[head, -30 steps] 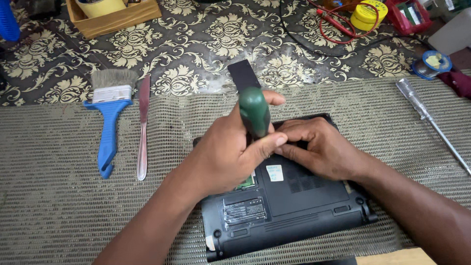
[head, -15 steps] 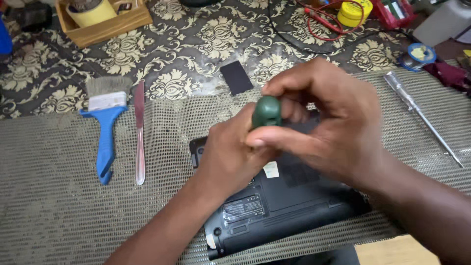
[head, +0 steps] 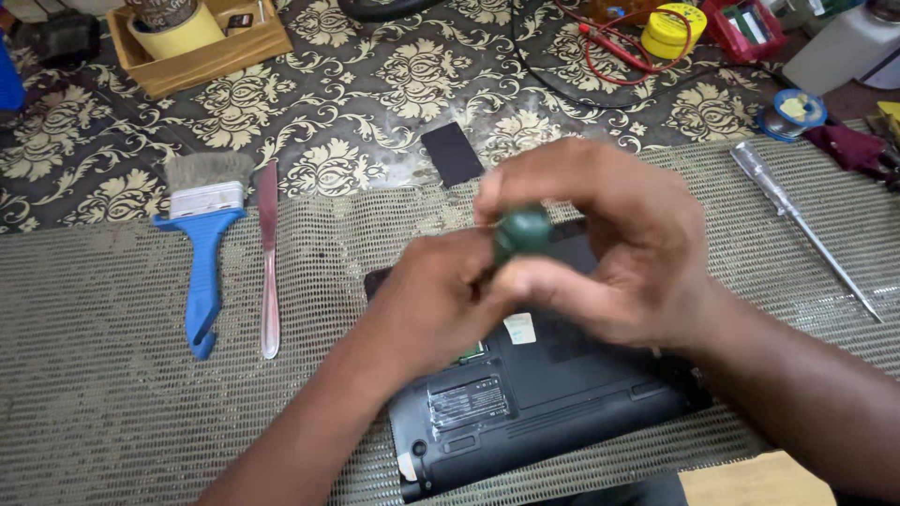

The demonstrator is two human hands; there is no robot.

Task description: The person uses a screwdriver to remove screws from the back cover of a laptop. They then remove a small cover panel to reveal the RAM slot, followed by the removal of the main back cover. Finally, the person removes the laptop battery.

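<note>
A black laptop (head: 553,403) lies upside down on a woven grey mat (head: 112,394). Above it stands a screwdriver with a dark green handle (head: 522,230), its shaft hidden by my hands. My left hand (head: 436,300) wraps the lower part of the handle. My right hand (head: 609,244) curls round the handle's top with thumb and fingers. A small black cover plate (head: 451,154) rests on the patterned cloth just beyond the laptop.
A blue-handled brush (head: 202,244) and a thin metal blade (head: 269,258) lie at the left. A long clear-handled screwdriver (head: 797,225) lies at the right. A wooden tray (head: 202,42) with a tape roll, red wires (head: 609,47) and a yellow reel (head: 673,28) sit at the back.
My right hand has lifted off the laptop and now grips the top of the green handle. The view has shifted slightly, and the handle sits higher between both hands.
</note>
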